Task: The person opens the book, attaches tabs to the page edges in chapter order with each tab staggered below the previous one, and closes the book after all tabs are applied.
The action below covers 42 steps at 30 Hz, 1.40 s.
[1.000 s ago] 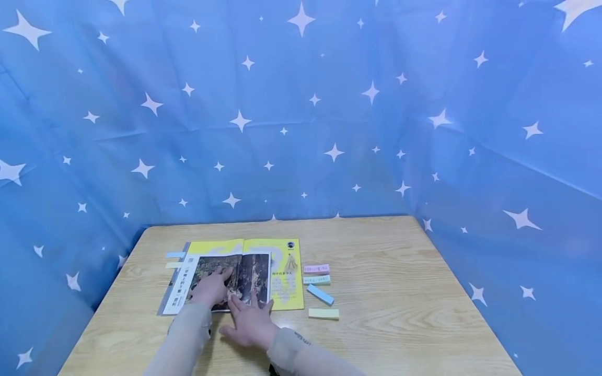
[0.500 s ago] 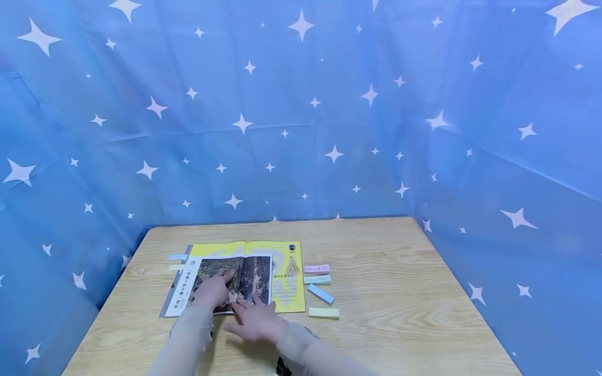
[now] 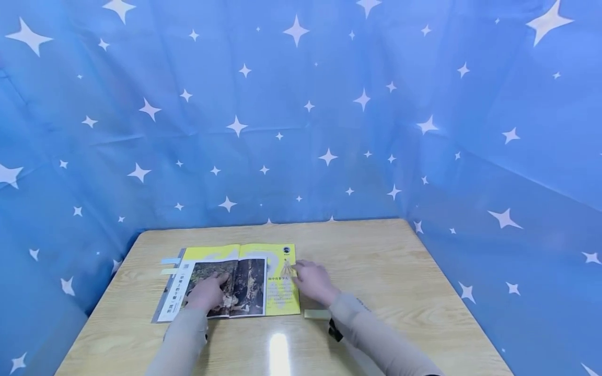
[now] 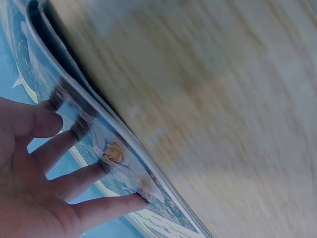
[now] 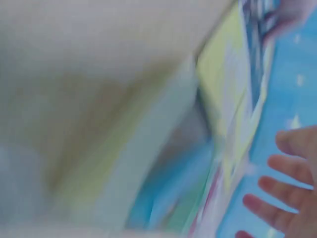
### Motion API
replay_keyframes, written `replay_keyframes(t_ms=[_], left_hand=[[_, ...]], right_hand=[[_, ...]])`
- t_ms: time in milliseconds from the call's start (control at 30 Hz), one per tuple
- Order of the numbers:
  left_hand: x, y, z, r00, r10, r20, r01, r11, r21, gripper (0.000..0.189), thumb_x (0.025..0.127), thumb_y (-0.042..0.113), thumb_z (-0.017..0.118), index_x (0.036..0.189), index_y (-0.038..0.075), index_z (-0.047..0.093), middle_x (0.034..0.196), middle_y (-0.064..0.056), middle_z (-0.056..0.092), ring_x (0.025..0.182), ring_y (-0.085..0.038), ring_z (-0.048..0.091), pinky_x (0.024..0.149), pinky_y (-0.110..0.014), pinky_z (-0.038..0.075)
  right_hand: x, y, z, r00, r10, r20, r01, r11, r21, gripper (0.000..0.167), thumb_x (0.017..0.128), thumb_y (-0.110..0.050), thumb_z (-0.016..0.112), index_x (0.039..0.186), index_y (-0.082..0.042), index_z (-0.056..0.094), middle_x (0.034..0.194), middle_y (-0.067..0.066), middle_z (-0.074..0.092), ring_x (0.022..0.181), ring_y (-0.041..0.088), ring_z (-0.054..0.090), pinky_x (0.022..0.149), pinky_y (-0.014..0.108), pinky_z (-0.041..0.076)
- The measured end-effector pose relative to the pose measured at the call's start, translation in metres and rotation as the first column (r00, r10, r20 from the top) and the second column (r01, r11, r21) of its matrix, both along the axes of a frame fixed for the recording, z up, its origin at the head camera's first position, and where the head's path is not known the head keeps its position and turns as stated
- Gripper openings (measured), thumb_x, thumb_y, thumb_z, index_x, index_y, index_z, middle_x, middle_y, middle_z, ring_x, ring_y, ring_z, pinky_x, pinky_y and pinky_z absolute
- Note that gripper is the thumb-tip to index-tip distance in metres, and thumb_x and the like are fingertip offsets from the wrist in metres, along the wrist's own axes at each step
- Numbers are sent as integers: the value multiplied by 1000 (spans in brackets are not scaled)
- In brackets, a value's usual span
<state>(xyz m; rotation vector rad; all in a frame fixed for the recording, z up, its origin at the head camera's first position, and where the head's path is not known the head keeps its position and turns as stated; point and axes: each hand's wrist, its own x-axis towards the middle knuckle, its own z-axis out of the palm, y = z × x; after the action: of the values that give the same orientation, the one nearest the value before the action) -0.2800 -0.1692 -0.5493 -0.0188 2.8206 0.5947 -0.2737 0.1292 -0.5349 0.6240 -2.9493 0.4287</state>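
An open magazine (image 3: 282,305) with yellow pages lies on the table, a dark photo spread across its middle. My left hand (image 3: 206,295) rests on the photo near the lower edge; in the left wrist view its spread fingertips touch the glossy page. My right hand (image 3: 316,282) is at the magazine's right edge, over the sticky notes. Its fingers look loosely spread and hold nothing in the right wrist view. A pale yellow sticky-note pad (image 3: 316,314) shows below that hand. In the blurred right wrist view, a blue sticky-note strip (image 5: 171,178) lies beyond the pad.
A blue tab (image 3: 170,260) and a pale tab (image 3: 169,271) stick out from the magazine's left side. The wooden table (image 3: 385,271) extends to the right. A blue curtain (image 3: 301,130) with white stars hangs behind and beside it.
My right hand has left the photo's lower edge and moved right and up to the magazine's right side, covering most of the sticky notes. The left hand stays on the page.
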Motion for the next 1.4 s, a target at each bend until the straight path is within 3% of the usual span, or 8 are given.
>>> replay_keyframes(t_ms=[100, 267, 600, 933, 1400], left_hand=[[3, -3, -1, 1000, -2, 1, 2, 1000, -7, 73, 81, -7, 54, 147, 20, 43, 156, -18, 26, 135, -58, 14, 85, -86, 17], [4, -4, 0, 1000, -11, -6, 11, 1000, -8, 70, 82, -5, 55, 147, 20, 44, 156, -19, 25, 135, -58, 14, 85, -86, 15], [1, 0, 0, 1000, 4, 3, -4, 1000, 17, 68, 84, -5, 51, 147, 20, 43, 156, -18, 24, 136, -57, 11, 87, -86, 14], [1, 1, -2, 1000, 18, 3, -18, 1000, 12, 66, 87, -3, 50, 148, 21, 42, 157, -17, 22, 137, -56, 9, 89, -84, 11], [0, 1, -3, 1000, 25, -3, -26, 1000, -12, 67, 88, -2, 49, 148, 23, 41, 158, -14, 22, 139, -53, 9, 89, -85, 10]], right_hand=[[-11, 23, -4, 995, -94, -19, 93, 994, -63, 30, 92, -18, 65, 118, -3, 68, 121, 14, 64, 111, 32, 60, 86, 49, 53], [-18, 45, -12, 984, -165, 61, 171, 976, -136, 24, 91, -12, 65, 113, -4, 71, 114, 11, 66, 98, 25, 64, 78, 41, 55], [-29, 53, -17, 984, -155, 88, 167, 976, -139, 19, 89, -12, 66, 105, -5, 74, 100, 7, 67, 89, 22, 64, 78, 37, 55], [-39, 54, -24, 979, -161, 121, 172, 982, -79, 21, 90, -16, 68, 109, -14, 75, 101, 3, 66, 85, 16, 64, 64, 28, 53], [-48, 56, -25, 982, -125, 142, 141, 985, -103, 16, 90, -11, 67, 101, -11, 77, 95, 1, 64, 81, 14, 61, 67, 30, 54]])
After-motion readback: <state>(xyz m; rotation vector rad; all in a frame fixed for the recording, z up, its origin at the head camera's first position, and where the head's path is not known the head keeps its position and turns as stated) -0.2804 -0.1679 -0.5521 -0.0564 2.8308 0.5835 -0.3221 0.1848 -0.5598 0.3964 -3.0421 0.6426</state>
